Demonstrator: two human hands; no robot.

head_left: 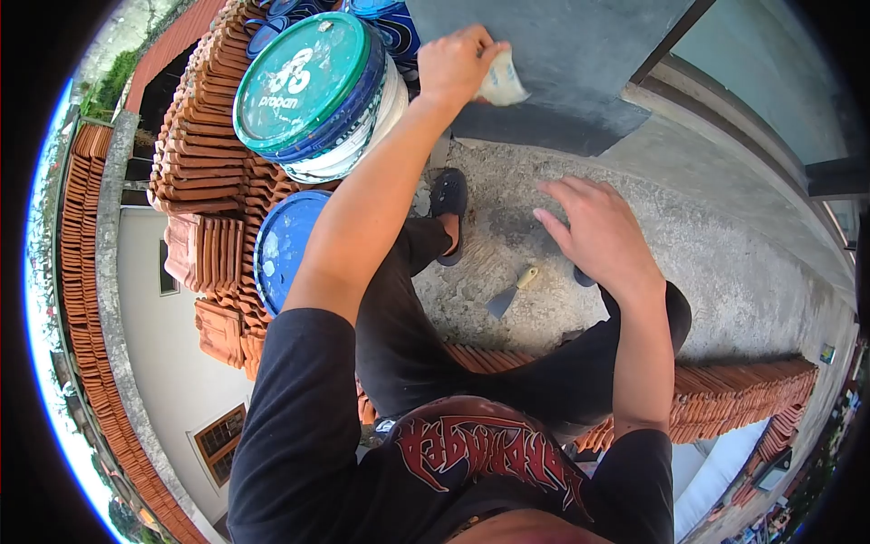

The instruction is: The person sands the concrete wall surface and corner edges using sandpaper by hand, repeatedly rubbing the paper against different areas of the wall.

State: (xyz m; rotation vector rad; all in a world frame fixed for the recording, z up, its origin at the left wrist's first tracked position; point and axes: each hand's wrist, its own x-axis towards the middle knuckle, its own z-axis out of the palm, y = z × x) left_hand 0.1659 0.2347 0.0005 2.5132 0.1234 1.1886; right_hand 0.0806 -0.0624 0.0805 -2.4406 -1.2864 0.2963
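My left hand (460, 65) is closed on a pale, bent sheet (503, 82) with faint blue print. It holds the sheet against the grey wall (553, 45), and its fingertips are partly hidden. Held out over the concrete floor, my right hand (598, 231) is open with its fingers stretched and nothing in them. A putty knife (514, 291) with a yellowish handle lies on the floor between my legs, below and to the left of that hand.
A paint bucket with a green lid (304, 77) stands by my left forearm. Near it is a blue lid (288, 240). Stacked roof tiles (204, 136) line the left side, and more tiles (725, 390) run behind my legs. A framed window (752, 82) is at upper right.
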